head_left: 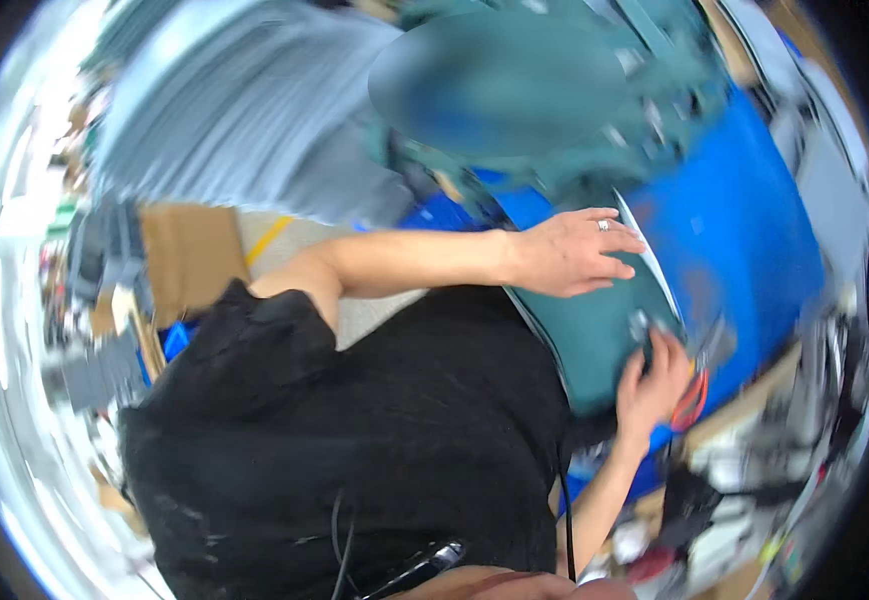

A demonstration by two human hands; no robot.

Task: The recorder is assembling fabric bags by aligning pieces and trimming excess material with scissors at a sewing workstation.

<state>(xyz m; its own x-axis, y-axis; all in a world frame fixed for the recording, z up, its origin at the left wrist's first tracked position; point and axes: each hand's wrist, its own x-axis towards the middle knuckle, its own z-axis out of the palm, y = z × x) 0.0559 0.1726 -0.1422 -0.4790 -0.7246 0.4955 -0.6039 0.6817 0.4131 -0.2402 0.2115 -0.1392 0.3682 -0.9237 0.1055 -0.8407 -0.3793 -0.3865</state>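
Observation:
A dark green piece of fabric [594,335] lies in front of me, with a white strip [651,255] along its far right edge. My left hand [579,252], with a ring on one finger, rests flat on the fabric, its fingers spread toward that strip. Lower down, my right hand [657,385] is at the fabric's right edge. Its thumb and bent fingers are apart, and blur softens them. A small whitish, shiny thing [639,324] lies by its fingertips, too blurred to name. Beside this hand are scissors with red handles [692,402].
A blue work surface [754,230] spreads beyond the fabric. Heaped green fabric [554,90] lies at the far side, and a stack of grey-blue cloth [244,110] at far left. A cardboard box [194,255] stands on the floor. Blurred clutter [744,490] fills the lower right.

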